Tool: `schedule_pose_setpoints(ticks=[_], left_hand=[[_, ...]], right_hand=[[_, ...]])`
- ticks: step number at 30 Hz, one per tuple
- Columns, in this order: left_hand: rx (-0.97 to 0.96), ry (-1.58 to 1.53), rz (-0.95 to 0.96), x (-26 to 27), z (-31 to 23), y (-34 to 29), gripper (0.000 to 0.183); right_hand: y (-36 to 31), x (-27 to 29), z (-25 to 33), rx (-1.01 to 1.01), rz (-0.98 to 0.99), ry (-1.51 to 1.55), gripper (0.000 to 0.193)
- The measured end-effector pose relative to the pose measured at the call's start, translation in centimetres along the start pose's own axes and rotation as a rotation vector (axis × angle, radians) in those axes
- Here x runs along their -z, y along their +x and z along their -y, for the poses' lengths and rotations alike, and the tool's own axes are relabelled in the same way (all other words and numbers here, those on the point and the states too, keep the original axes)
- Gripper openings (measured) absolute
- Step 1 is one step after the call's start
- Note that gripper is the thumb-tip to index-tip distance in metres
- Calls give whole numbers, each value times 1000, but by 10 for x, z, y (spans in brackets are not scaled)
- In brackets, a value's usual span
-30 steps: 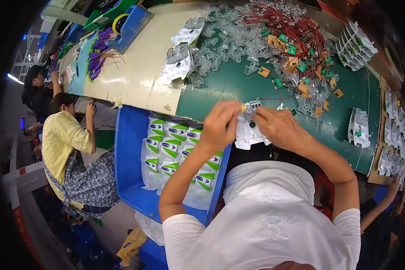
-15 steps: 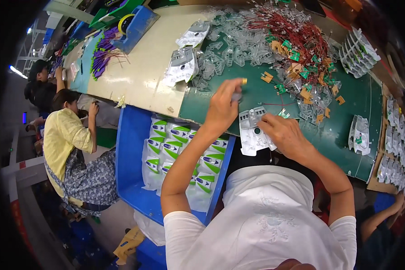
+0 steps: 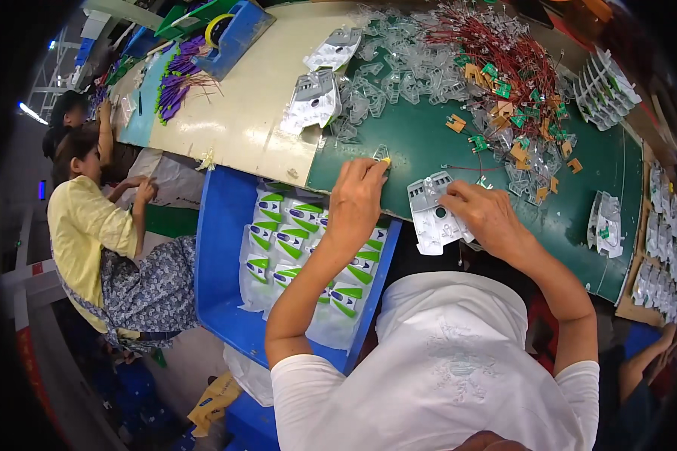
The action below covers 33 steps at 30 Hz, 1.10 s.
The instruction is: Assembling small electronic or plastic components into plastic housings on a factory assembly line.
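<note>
My right hand (image 3: pixel 489 218) grips the right edge of a white and grey plastic housing (image 3: pixel 431 219), with slots near its top and a round hole in the middle. The housing is held tilted over the table's near edge. To its left, my left hand (image 3: pixel 356 197) is closed, fingertips pinched at a small clear plastic piece (image 3: pixel 381 151) over the green mat. Something small and yellow (image 3: pixel 387 160) shows at those fingertips; I cannot tell what it is. Beyond the hands lie a heap of clear plastic pieces (image 3: pixel 410 83) and a tangle of red wires (image 3: pixel 496 45).
Green and tan connector pieces (image 3: pixel 519 150) lie scattered on the green mat (image 3: pixel 429 139). More housings (image 3: pixel 312 101) rest at the left and another (image 3: pixel 604 224) at the right. A blue bin (image 3: pixel 226 301) holds bagged white-green parts. A person in yellow (image 3: pixel 90 225) sits at the left.
My left hand has moved left and down, lowering its fingertips toward the mat. My right hand has shifted slightly right and up with the housing. The person in yellow has lowered a raised hand.
</note>
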State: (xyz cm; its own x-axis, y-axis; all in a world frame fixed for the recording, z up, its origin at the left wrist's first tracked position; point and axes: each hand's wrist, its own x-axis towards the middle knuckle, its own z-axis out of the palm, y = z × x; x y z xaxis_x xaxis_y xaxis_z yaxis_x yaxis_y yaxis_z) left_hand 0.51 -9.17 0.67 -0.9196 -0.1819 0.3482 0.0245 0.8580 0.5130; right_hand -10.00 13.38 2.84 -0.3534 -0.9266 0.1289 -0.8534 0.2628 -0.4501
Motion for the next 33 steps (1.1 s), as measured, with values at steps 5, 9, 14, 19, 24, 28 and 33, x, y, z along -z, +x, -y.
schedule_pose_setpoints(ticks=[5, 9, 14, 19, 24, 28, 33], left_hand=[[-93, -306, 10, -3, -24, -15, 32], [-257, -201, 32, -20, -27, -17, 30], [-315, -84, 79, -22, -34, -13, 28], [-292, -30, 6, -34, -35, -18, 25], [-223, -177, -88, -42, -34, -23, 29], [-120, -324, -168, -50, -37, -29, 38], [-133, -409, -63, -48, -34, -22, 57]], right_hand=[[4, 1, -7, 73, 3, -21, 24], [2, -3, -9, 90, -4, -68, 23], [0, -8, -12, 107, -67, -37, 21], [2, -14, -13, -75, -134, 102, 15], [3, 1, -7, -150, -167, 130, 11], [-10, 12, -2, -164, -66, 123, 23], [-14, 16, 3, -161, 24, 112, 30]])
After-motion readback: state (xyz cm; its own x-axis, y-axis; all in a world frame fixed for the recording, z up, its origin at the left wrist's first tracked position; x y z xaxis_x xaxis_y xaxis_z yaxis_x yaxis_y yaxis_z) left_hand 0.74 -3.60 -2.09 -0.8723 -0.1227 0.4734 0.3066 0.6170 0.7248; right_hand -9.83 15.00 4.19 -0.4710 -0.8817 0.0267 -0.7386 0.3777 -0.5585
